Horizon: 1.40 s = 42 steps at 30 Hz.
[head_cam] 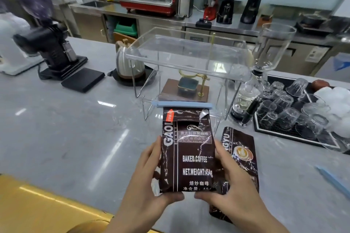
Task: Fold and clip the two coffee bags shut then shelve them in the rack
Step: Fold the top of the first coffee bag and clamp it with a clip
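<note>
**Clipped bag held upright in both hands**

Both hands held the bag (187, 149) upright above the counter (66, 128), just in front of the rack (189, 56). The left hand (151, 185) gripped its left edge: the fingers were wrapped behind the bag and hidden there, and the thumb (170, 197) curled under the bottom edge. The right hand (233, 185) mirrored it, palm against the right edge and thumb (202, 196) hooked under the bottom, the two thumb tips close together but apart. How the fingers lay behind the bag could not be told.

The bag's top was folded over and closed by a blue clip (184, 104) running across its full width. A torn silver corner of the fold stuck out just below the clip on the right.

The second bag (240, 157) lay flat on the counter just right of the held one, partly hidden behind the right hand, with no clip on it. A second clip (333, 179) lay on the counter well to the right, near the frame's edge.

The rack, clear plastic on wire legs, stood behind the held bag with nothing on its upper tray. A kettle (128, 62) sat to its left, and a tray of upturned glasses (284, 111) to its right.
</note>
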Each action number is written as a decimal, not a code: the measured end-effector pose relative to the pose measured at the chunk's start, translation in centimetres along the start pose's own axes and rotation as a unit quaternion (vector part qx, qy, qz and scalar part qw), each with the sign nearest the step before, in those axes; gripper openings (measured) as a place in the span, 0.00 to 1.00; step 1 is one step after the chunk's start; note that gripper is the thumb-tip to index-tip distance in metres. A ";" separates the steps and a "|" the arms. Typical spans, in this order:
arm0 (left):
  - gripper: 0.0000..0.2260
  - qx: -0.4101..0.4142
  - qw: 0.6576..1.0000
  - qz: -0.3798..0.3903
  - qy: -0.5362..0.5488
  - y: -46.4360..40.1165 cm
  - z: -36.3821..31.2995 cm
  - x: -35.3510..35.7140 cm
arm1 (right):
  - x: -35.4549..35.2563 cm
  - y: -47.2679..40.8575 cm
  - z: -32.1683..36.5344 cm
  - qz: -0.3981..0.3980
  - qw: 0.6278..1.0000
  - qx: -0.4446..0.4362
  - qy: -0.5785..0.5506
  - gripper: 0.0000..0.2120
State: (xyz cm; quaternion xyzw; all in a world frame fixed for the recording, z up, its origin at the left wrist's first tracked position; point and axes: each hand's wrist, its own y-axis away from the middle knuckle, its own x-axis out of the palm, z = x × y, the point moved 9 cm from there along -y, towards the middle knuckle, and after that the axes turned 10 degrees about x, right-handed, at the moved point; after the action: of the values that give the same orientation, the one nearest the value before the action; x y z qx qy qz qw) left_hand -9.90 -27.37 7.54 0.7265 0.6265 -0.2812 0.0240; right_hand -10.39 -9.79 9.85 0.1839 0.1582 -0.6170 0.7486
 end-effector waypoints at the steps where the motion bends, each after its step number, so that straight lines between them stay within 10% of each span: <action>1: 0.55 0.001 1.000 -0.002 0.001 -0.2 0.0 -0.3 | 0.1 -0.2 0.1 -0.004 1.000 0.000 0.002 0.52; 42: 0.30 0.012 0.975 -0.197 -0.103 -18.5 5.2 -6.7 | 0.1 -20.7 2.4 -0.109 0.994 0.015 -0.014 0.21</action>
State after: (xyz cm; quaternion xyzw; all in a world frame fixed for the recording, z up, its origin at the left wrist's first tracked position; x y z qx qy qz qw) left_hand -29.31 -31.42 11.96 0.5563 0.7478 -0.3617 0.0237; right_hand -30.66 -14.51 10.30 0.1681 0.1571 -0.7002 0.6759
